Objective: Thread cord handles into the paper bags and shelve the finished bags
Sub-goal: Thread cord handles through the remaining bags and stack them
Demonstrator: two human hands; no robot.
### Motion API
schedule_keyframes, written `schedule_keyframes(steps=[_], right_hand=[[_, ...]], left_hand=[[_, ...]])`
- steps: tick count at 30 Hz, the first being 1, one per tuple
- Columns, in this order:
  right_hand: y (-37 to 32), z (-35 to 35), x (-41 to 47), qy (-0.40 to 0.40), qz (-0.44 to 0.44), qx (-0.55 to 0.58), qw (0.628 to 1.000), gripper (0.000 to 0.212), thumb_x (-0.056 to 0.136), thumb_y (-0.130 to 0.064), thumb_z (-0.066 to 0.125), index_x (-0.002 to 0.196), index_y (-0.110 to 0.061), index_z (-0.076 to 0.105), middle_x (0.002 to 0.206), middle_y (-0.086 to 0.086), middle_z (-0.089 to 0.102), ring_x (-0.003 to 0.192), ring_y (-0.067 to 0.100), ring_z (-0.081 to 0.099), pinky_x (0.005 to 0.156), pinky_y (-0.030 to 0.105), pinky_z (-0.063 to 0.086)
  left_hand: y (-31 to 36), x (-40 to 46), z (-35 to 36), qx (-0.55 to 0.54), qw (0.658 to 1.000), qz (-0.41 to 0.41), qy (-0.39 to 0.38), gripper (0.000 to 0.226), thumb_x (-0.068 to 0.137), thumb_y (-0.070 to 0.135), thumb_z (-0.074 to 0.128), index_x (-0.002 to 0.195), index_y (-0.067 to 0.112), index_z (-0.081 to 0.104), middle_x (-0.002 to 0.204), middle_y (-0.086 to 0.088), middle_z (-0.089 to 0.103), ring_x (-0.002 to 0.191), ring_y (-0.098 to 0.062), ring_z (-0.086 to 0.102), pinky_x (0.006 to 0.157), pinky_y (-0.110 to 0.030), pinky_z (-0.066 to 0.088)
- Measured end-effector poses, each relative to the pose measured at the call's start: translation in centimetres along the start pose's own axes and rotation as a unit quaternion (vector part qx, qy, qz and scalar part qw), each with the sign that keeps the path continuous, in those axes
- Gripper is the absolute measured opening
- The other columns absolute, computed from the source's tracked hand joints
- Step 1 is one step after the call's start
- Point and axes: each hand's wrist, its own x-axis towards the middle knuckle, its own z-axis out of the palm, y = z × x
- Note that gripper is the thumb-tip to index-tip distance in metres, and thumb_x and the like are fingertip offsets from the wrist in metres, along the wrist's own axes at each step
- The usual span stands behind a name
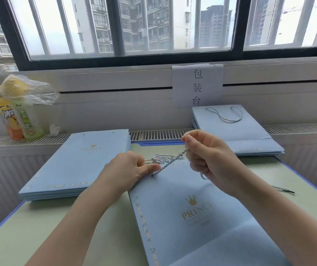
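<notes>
cord (pixel 170 163) slanting up-right from bag (pixel 188 217) hole to right hand (pixel 209 156)

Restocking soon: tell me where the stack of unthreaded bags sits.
In the head view, the stack of unthreaded bags lies left on the table, beside the left hand.
</notes>
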Motion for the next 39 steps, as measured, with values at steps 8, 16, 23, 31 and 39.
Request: schedule_keyframes(steps=[8, 16, 23, 31, 39], right_hand=[[-1.2, -1.1, 0.3, 0.068, -0.050, 0.054, 0.995, 0.017, 0.099, -0.011, 0.043, 0.087, -0.011, 0.055, 0.053, -0.003, 0.030, 0.047, 0.009, 0.020, 0.039, 0.015, 0.020], [-0.5, 0.5, -0.9, -0.117, -0.033, -0.013, 0.993, 0.015, 0.095, -0.013, 0.047, 0.096, -0.009, 0.062, 0.064, 0.003, 0.059, 0.058, 0.010, 0.053, 0.054, 0.012, 0.040], [0.1, 0.2, -0.3, -0.076, -0.035, -0.003, 0.997, 0.010, 0.092, -0.009, 0.053, 0.089, -0.008, 0.063, 0.073, 0.004, 0.064, 0.069, 0.012, 0.059, 0.066, 0.020, 0.048], [0.4, -0.2, -0.3, -0.103, -0.007, 0.077, 0.992, 0.010, 0.083, -0.011, 0.057, 0.092, -0.013, 0.061, 0.076, 0.002, 0.060, 0.070, 0.014, 0.058, 0.069, 0.024, 0.048], [0.2, 0.1, 0.0, -0.034, 0.000, 0.151, 0.988, 0.014, 0.080, -0.008, 0.057, 0.085, -0.017, 0.066, 0.074, 0.001, 0.061, 0.063, 0.010, 0.057, 0.062, 0.022, 0.048]], left_hand=[[-0.1, -0.2, -0.5, 0.094, 0.993, -0.022, -0.075, 0.062, 0.085, 0.055, 0.059, 0.050, 0.016, 0.026, 0.049, 0.001, 0.026, 0.053, -0.020, 0.026, 0.055, -0.030, 0.019], [1.9, -0.3, -0.5, -0.236, 0.972, -0.013, 0.013, 0.038, 0.094, 0.032, 0.057, 0.062, 0.011, 0.059, 0.056, 0.004, 0.054, 0.050, -0.006, 0.047, 0.052, -0.019, 0.037], [2.1, -0.8, -0.4, -0.350, 0.936, 0.002, -0.032, 0.042, 0.075, 0.046, 0.063, 0.075, 0.005, 0.056, 0.066, -0.007, 0.053, 0.059, -0.017, 0.048, 0.057, -0.026, 0.038], [2.1, -0.8, -0.5, -0.328, 0.944, 0.028, -0.032, 0.029, 0.080, 0.014, 0.074, 0.103, 0.024, 0.059, 0.069, 0.002, 0.067, 0.065, -0.013, 0.064, 0.061, -0.026, 0.052], [2.0, -0.9, -0.1, -0.302, 0.951, 0.053, -0.022, 0.011, 0.086, 0.021, 0.067, 0.077, 0.018, 0.072, 0.070, -0.003, 0.069, 0.066, -0.008, 0.060, 0.064, -0.020, 0.045]])
